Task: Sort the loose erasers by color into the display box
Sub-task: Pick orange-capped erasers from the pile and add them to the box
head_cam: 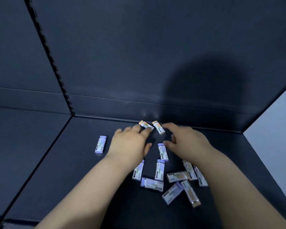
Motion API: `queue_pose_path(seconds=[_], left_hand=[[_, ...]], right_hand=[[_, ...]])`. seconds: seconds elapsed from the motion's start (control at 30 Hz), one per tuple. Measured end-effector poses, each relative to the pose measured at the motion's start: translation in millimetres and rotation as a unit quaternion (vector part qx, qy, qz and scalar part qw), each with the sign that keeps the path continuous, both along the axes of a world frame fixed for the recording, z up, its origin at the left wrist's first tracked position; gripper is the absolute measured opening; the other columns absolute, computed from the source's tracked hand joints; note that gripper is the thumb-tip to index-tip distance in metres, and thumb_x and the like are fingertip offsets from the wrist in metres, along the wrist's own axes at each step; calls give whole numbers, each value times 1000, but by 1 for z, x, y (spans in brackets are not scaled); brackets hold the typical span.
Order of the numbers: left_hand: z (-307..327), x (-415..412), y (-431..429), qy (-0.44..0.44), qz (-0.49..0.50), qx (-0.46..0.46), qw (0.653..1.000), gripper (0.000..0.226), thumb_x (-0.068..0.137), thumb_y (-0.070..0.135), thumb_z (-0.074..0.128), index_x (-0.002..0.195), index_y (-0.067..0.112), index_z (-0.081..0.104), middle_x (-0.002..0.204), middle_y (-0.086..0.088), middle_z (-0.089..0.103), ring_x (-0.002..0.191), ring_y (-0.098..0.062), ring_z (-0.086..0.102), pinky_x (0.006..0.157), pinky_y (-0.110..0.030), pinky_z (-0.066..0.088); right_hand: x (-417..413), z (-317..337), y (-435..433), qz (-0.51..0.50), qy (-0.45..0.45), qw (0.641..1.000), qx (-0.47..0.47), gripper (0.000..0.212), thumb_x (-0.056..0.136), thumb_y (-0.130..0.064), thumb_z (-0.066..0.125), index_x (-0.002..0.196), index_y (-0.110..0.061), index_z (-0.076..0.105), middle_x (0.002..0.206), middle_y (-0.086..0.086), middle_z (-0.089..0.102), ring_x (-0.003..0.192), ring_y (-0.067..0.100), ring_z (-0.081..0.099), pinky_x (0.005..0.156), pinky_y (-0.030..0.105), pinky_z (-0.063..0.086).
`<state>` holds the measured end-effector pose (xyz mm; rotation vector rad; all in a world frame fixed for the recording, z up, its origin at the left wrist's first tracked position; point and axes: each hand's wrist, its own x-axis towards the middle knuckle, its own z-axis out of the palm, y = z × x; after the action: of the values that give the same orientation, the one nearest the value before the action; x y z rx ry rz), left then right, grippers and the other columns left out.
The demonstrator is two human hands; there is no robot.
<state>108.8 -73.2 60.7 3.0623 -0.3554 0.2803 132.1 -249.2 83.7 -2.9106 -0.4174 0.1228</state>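
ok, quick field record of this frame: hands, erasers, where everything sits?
surface: dark shelf
left hand: fingertips touch orange eraser by the back wall
right hand: open, holds nothing, beside second orange eraser
purple eraser: next to the right thumb, contact unclear
lone purple eraser: apart, left of the left hand
mixed pile: purple and orange erasers, unsorted, near side
display box: not in view
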Motion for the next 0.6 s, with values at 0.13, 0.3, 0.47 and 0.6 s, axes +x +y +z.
queue_pose_path(seconds=[0.13,0.3,0.47,0.6], left_hand=[[0,27,-7,25,36,28,999,53,93,50,39,142,30,31,133,1,44,124,-23,41,95,-34,32],[-4,61,-16,71,107,30,991,54,88,57,45,133,27,43,127,0,48,118,-23,46,90,-34,37],[-7,86,-23,151,143,57,976,63,81,66,49,127,22,46,124,0,46,115,-22,45,82,-33,37],[-10,97,-25,170,140,53,974,65,78,66,52,127,24,45,124,1,46,116,-21,45,76,-32,35]], right_hand=[[35,-9,-4,19,41,999,-15,52,89,-39,54,136,-41,32,111,-4,62,102,21,58,75,30,46],[67,-19,-2,54,59,997,-12,56,88,-35,58,138,-36,34,117,-3,61,106,21,57,78,30,45],[90,-20,5,71,85,993,-45,66,84,-33,63,141,-36,30,128,-5,57,110,20,56,81,29,46],[103,-23,8,66,131,987,-67,65,79,-35,69,135,-37,37,119,-4,60,98,21,63,80,30,52]])
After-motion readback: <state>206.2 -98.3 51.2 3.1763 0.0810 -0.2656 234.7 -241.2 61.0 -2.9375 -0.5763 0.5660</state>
